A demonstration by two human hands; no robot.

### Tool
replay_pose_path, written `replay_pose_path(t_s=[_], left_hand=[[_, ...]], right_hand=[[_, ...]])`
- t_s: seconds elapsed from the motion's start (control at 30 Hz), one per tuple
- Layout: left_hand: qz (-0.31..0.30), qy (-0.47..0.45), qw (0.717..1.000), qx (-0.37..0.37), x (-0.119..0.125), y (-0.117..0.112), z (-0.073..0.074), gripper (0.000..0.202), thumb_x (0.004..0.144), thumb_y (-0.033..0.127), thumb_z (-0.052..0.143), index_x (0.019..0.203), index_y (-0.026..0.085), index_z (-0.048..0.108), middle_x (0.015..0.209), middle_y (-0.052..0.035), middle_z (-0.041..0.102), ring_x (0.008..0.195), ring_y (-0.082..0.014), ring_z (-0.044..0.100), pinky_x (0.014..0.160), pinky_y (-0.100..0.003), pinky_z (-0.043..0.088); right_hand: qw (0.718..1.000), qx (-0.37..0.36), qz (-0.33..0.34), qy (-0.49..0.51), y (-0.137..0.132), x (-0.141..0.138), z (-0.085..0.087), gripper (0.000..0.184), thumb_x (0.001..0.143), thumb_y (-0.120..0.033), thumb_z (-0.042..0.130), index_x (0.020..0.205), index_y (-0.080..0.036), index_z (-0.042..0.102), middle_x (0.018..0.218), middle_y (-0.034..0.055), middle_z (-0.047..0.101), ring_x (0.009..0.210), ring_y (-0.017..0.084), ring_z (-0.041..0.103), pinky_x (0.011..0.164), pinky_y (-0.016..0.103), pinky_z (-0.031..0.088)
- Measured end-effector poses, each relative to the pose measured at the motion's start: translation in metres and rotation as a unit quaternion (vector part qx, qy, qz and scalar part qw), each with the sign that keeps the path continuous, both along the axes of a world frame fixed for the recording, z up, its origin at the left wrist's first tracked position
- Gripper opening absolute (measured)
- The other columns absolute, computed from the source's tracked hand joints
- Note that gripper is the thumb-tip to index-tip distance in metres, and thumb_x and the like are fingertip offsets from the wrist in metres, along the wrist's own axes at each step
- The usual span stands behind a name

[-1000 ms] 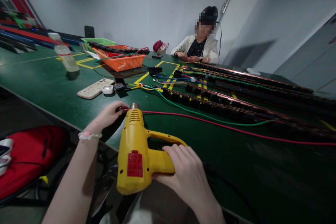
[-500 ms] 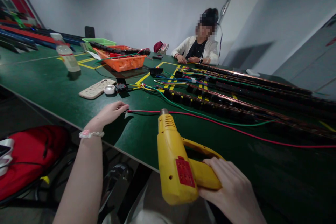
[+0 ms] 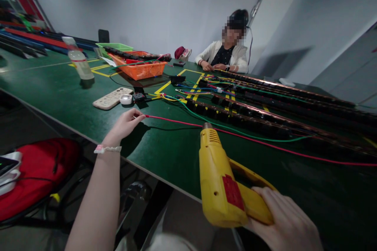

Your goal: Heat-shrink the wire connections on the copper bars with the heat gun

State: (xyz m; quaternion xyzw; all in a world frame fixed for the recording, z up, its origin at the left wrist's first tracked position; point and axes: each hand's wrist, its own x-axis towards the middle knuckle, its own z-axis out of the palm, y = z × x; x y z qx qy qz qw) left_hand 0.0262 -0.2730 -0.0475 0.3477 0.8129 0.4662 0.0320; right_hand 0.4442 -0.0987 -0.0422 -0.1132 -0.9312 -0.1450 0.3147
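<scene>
My left hand [image 3: 127,124] pinches the end of a red wire [image 3: 171,120], lifted a little above the green table. From my fingers the wire runs right, past the heat gun's nozzle and along the table. My right hand [image 3: 287,217] is wrapped round the handle of a yellow heat gun [image 3: 219,180]. Its metal nozzle points forward, close to the red wire but well to the right of my left hand. A green wire [image 3: 253,136] lies just beyond the red one. The wire's very tip is mostly hidden by my fingers.
Long dark strips with copper wires [image 3: 265,113] cover the table's right side. Beyond my left hand lie a phone [image 3: 107,99], a round white case [image 3: 126,99] and an orange basket [image 3: 144,71]. A bottle [image 3: 79,62] stands left. A co-worker [image 3: 225,53] sits opposite.
My left hand has raised the red wire's end off the table. The heat gun, in my right hand, has moved right, away from my left hand.
</scene>
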Motion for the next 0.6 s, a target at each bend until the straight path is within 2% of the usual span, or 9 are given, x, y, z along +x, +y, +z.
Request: replay_pose_path(t_s=[0.27,0.4,0.6], left_hand=[[0.041,-0.068,0.996,0.051,0.003,0.0,0.005,0.042,0.064,0.055,0.066,0.078,0.015,0.062,0.07,-0.002,0.061,0.064,-0.0133,0.053,0.059,-0.024,0.04],[0.056,-0.071,0.992,0.084,0.004,0.001,0.003,0.044,0.065,0.056,0.065,0.08,0.015,0.062,0.069,-0.0012,0.06,0.065,-0.0131,0.054,0.061,-0.024,0.041],[0.043,-0.05,0.997,0.033,0.003,0.003,0.001,0.051,0.063,0.064,0.061,0.077,0.015,0.06,0.067,-0.0018,0.059,0.063,-0.0148,0.054,0.059,-0.025,0.039]], right_hand=[[0.999,-0.008,0.04,0.005,-0.017,-0.032,0.005,0.045,0.09,-0.057,0.04,0.09,-0.015,0.056,0.073,0.004,0.063,0.067,0.015,0.058,0.069,0.028,0.04],[0.995,-0.067,0.07,0.003,-0.031,-0.054,0.001,0.042,0.087,-0.056,0.048,0.092,-0.015,0.057,0.076,0.0037,0.063,0.071,0.016,0.059,0.071,0.028,0.04],[0.985,-0.158,0.063,-0.001,-0.05,-0.088,-0.002,0.046,0.081,-0.062,0.052,0.09,-0.017,0.057,0.078,0.0034,0.061,0.073,0.018,0.057,0.07,0.031,0.04]])
